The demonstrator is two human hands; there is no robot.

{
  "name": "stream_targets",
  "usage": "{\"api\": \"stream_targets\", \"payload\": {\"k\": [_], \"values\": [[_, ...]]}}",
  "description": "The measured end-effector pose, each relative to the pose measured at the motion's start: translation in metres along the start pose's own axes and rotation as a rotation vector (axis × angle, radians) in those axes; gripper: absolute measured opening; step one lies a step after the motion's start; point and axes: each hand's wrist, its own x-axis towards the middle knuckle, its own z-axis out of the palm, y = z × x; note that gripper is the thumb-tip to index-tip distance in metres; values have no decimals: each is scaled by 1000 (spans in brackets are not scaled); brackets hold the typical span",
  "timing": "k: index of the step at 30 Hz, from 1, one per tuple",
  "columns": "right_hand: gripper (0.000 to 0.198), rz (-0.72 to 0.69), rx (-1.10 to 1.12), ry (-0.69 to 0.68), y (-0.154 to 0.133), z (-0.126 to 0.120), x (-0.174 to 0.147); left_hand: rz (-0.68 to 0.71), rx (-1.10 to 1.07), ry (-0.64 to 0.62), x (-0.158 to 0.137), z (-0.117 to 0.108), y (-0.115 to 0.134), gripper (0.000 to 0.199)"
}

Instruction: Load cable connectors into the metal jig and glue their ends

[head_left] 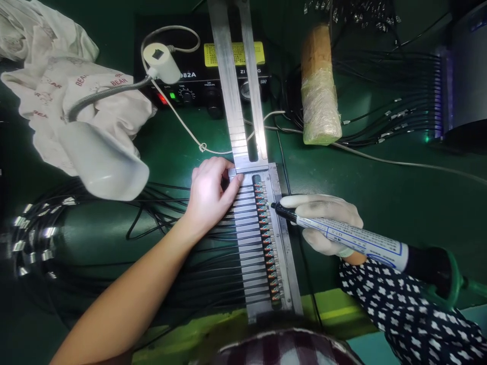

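Observation:
My bare left hand [208, 191] grips the upper left corner of a long metal fixture [283, 243], thumb on top and fingers curled at its far edge. Black cables lie side by side across the fixture, ending in a row of small connectors with exposed orange and green wires [271, 256]. My right hand [329, 218], in a white glove, is closed around a labelled dispensing syringe [353, 235] with a black tip and a green fitting at its rear. The tip is just above or touching the upper part of the connector row; I cannot tell which.
A dispenser controller [163, 86] stands behind a slotted metal bar [238, 101] reaching the fixture. A white lamp head [102, 162] and cloth [91, 91] lie left, bundled cables [41, 238] below. A wrapped block [321, 101] and more cables [395, 119] are right.

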Motion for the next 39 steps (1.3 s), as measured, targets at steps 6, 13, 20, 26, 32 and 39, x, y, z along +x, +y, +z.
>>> {"api": "stream_targets", "payload": {"k": [6, 13, 20, 26, 32, 39], "values": [[34, 2, -9, -6, 0, 0, -1, 9, 1, 10, 0, 0, 0, 14], [35, 1, 8, 15, 2, 2, -2, 1, -1, -1, 0, 0, 0, 14], [37, 24, 14, 5, 4, 1, -5, -6, -5, -5, 0, -1, 1, 13], [38, -18, -11, 4, 1, 2, 1, -17, 6, -18, 1, -2, 1, 14], [37, -46, -28, 34, 2, 3, 0, -9, 2, -7, 1, -1, 1, 14], [34, -40, 9, 35, 4, 3, -3, -12, 7, -9, 1, -2, 2, 13]]}}
